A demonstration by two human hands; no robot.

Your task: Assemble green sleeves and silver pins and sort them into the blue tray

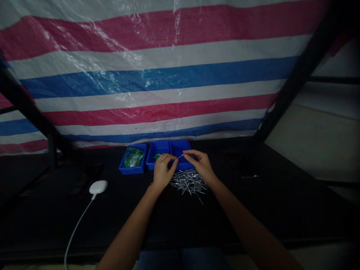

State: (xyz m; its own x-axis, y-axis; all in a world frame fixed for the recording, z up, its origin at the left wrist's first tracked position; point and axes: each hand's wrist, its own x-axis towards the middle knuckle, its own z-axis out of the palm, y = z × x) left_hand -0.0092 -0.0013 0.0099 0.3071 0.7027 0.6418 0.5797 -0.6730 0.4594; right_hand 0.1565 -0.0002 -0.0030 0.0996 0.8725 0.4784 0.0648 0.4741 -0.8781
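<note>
A thin silvery metal rod [180, 156] spans the short gap between my two hands, over the front part of the right-hand blue bin [187, 164]. Its left end is pinched in the fingertips of my left hand [163, 169]; whether a small piece also sits there is too small to tell. My right hand [201, 165] grips the other end between thumb and forefinger. Just below the hands lies a loose pile of similar metal rods [189, 180] on the black table. The middle blue bin [158, 147], with a few small green pieces [158, 155], is partly hidden behind my left hand.
A third blue bin [121, 169] at the left holds green pieces in clear plastic bags [134, 157]. Further left is a white rounded device [98, 186] with a cable [75, 229]. A dark phone-like slab [242, 165] lies right. Behind hangs a striped plastic sheet [157, 82].
</note>
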